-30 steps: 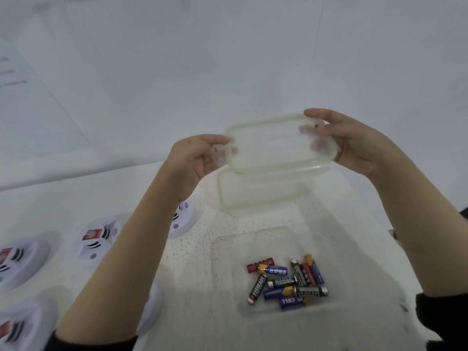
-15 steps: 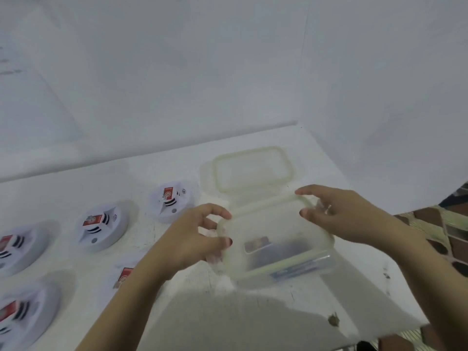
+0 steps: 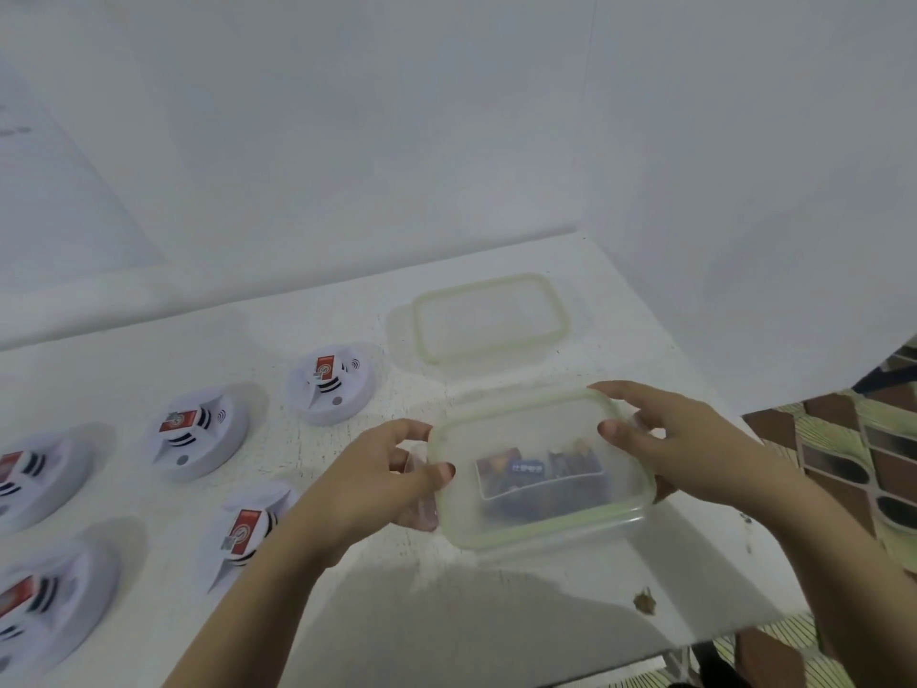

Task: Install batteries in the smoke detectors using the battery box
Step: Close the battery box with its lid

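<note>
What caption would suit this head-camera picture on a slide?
Left hand and right hand hold a clear battery box beside white smoke detectors.

- The batteries (image 3: 538,476) show only as dim coloured blurs through the cloudy lid (image 3: 471,469) of the box (image 3: 570,536); their number cannot be told.
- Two smoke detectors (image 3: 30,476) (image 3: 44,598) are cut off by the left edge.
- A third smoke detector (image 3: 245,526) is partly hidden behind the left forearm (image 3: 278,563).
- The right hand (image 3: 694,449) has its lower fingers hidden under the box.

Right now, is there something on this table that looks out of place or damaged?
Two small things. The battery box already has a lid on, yet a second lid lies loose on the table behind it. A brown speck sits near the table's front edge; what it is, I cannot tell.
</note>
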